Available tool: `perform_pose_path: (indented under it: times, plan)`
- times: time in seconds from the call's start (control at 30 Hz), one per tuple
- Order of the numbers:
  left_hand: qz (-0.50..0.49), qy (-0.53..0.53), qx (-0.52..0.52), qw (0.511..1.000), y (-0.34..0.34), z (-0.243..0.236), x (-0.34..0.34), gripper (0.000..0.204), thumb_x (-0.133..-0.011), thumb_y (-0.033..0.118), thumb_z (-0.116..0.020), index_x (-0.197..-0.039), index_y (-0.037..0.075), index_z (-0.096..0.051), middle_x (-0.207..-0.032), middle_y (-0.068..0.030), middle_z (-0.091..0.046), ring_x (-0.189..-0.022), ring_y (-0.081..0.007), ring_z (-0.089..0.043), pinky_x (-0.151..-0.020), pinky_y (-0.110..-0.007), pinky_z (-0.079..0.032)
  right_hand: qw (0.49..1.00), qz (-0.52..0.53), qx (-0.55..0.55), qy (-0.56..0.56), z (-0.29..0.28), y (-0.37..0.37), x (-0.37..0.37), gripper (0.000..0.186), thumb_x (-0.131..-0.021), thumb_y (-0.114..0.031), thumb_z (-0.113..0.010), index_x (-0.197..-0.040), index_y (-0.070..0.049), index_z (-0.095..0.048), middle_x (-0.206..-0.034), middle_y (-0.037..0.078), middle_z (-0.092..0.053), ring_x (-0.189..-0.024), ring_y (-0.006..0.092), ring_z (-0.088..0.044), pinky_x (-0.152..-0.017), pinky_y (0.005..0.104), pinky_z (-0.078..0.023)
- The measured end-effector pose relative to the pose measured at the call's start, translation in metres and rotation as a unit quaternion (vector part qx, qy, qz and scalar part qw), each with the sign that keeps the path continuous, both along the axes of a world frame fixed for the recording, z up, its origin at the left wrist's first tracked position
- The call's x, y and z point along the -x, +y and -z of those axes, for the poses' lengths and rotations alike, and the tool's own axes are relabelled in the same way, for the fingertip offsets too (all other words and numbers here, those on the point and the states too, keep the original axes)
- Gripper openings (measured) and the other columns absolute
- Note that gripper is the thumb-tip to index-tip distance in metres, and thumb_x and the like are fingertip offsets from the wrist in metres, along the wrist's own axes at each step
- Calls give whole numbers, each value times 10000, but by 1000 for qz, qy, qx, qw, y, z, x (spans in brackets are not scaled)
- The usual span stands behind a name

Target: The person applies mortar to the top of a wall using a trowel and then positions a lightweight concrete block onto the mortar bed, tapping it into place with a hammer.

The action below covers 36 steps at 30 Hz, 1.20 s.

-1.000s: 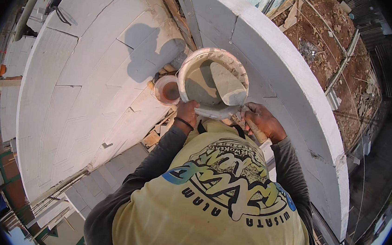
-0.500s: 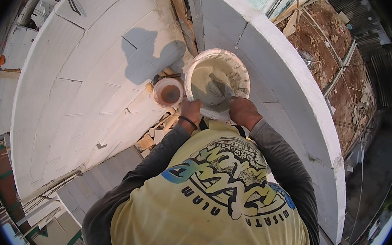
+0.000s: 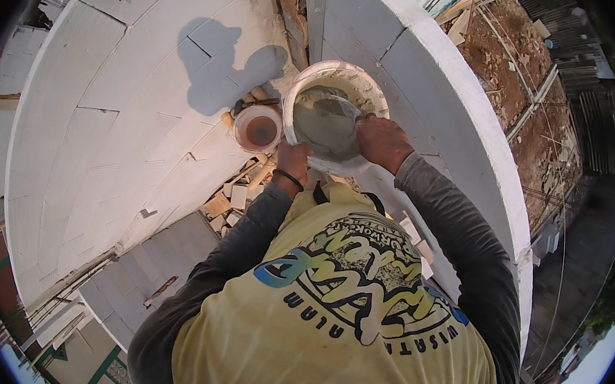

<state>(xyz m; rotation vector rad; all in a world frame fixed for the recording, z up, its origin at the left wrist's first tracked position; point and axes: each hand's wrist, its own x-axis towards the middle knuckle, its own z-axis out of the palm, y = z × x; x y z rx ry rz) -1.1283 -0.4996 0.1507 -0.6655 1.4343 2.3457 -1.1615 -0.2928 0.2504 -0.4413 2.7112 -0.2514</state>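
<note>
The left hand [image 3: 293,160] grasps the near rim of a pale bucket [image 3: 369,89], left of its middle. The right hand [image 3: 383,144] is closed at the bucket's right side, it seems around the handle of a trowel [image 3: 344,110]; the fingers cover this handle, so I cannot tell the exact grip. The bucket is in front of the chest, between two block walls, and what supports it below is hidden.

With so much grey mortar [image 3: 320,131] inside, I judge the bucket heavy, and its thin wall perhaps a little flexible. The rim is the sure place to hold, though wet mortar could make it slippery. The mortar looks soft and thick. Just beside, on the left, stands a smaller pail [image 3: 239,133] with brownish liquid.
</note>
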Motion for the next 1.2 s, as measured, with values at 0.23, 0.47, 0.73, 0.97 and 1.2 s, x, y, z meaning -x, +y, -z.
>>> perform_pose_path:
  times: [0.23, 0.47, 0.73, 0.97, 1.2]
  plan:
    - [8, -3, 25, 1000, 2, 14, -1, 387, -689, -67, -513, -1067, 16, -531, -911, -70, -573, -779, -216, -583, -654, -356, -490, 987, -87, -18, -131, 3, 5, 19, 189, -770, -77, -588, -865, 18, -722, -892, 212, -704, -871, 377, -694, -795, 444, -551]
    - [-11, 3, 34, 999, 1, 17, -9, 388, -679, -73, -512, -1057, 10, -542, -916, -73, -569, -791, -218, -587, -664, -359, -500, 985, -60, -22, -161, 9, -8, 6, 194, -749, -84, -588, -842, 19, -723, -869, 239, -690, -856, 393, -688, -782, 453, -548]
    - [-33, 14, 9, 999, 7, 15, 1, 408, -695, -91, -497, -1088, -18, -576, -913, -89, -592, -795, -250, -615, -681, -384, -534, 996, -14, -54, -72, 13, -5, -11, 187, -768, -88, -610, -886, -41, -748, -911, 176, -720, -881, 333, -708, -766, 432, -561]
    - [-42, 2, -8, 999, 8, -22, 3, 378, -696, -78, -513, -1062, -8, -575, -860, -83, -593, -660, -227, -598, -525, -342, -469, 1000, -11, -8, -20, -8, 15, -3, 214, -769, -101, -608, -915, -22, -743, -922, 176, -718, -901, 339, -700, -786, 436, -555]
    - [14, 18, -9, 1000, 9, -28, -3, 372, -706, -71, -503, -1066, -25, -583, -916, -91, -617, -776, -239, -630, -673, -362, -524, 951, 63, 178, -243, 19, 39, -22, 187, -841, -147, -628, -839, 21, -709, -801, 168, -681, -707, 259, -697, -587, 390, -545]
